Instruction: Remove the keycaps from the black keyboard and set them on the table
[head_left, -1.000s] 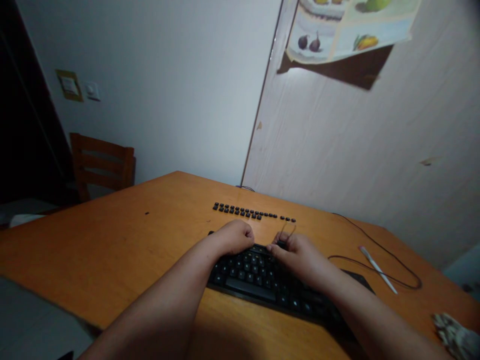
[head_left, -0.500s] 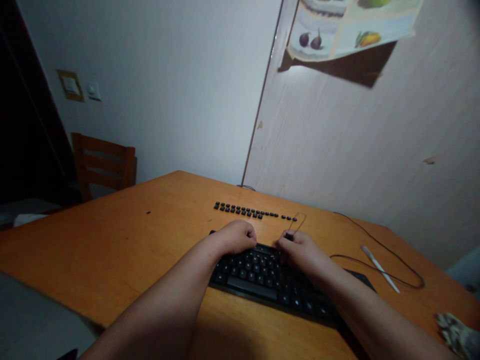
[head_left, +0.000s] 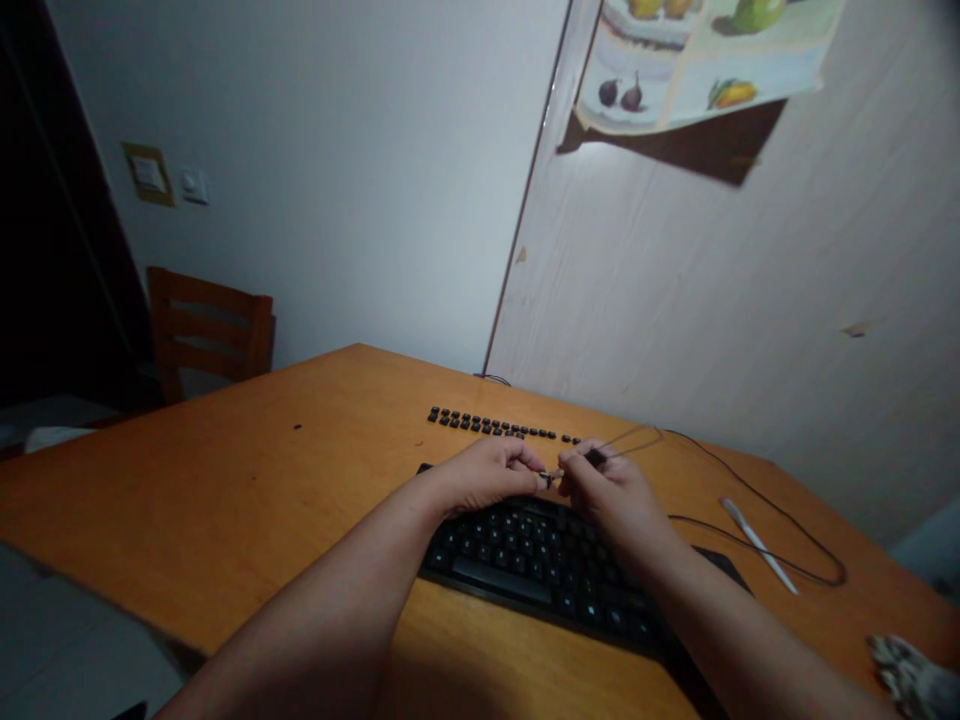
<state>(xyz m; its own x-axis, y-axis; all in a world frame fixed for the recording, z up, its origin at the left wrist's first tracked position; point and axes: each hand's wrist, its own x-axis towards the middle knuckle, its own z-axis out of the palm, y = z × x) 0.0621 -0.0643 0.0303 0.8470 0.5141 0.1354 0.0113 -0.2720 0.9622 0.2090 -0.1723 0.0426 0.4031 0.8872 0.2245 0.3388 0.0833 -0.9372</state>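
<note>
A black keyboard lies on the orange wooden table in front of me. My right hand is closed on a thin wire keycap puller, whose loop sticks out to the right. My left hand is closed, its fingertips pinching something small at the puller's tip, which I cannot make out. Both hands hover above the keyboard's far edge and meet there. A row of removed black keycaps lies on the table just beyond the hands.
The keyboard's black cable loops across the table at right, near a white pen-like stick. A crumpled cloth sits at the right edge. A wooden chair stands at the back left. A fruit poster hangs on the wall.
Both hands have lifted from the keys and come together above the keyboard's far edge. The puller's loop now points right instead of up, and my left fingers pinch at its tip.
</note>
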